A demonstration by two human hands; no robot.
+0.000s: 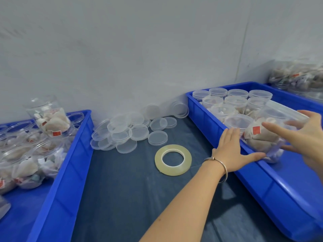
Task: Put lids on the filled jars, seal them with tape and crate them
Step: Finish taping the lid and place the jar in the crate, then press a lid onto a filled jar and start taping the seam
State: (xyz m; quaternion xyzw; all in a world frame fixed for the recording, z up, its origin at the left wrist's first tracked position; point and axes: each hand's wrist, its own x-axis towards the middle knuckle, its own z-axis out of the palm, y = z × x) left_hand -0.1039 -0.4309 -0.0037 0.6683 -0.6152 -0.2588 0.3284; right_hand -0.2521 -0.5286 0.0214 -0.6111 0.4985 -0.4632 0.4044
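Note:
A clear lidded jar [267, 135] filled with pale sachets, one showing a red tag, lies tilted on its side over the right blue crate [209, 119]. My left hand [229, 151] presses flat against the jar's base end at the crate's rim, thumb stretched beneath it. My right hand [307, 137] is blurred, its fingers spread against the jar's lid end. Behind the jar, several lidded jars [236, 100] stand in rows in that crate. A roll of clear tape [173, 159] lies flat on the dark mat.
A heap of loose clear lids [129, 133] sits against the wall between the crates. The left blue crate [73, 154] holds several filled jars without lids [50, 123]. More filled jars [297, 79] stand in a further crate at the back right.

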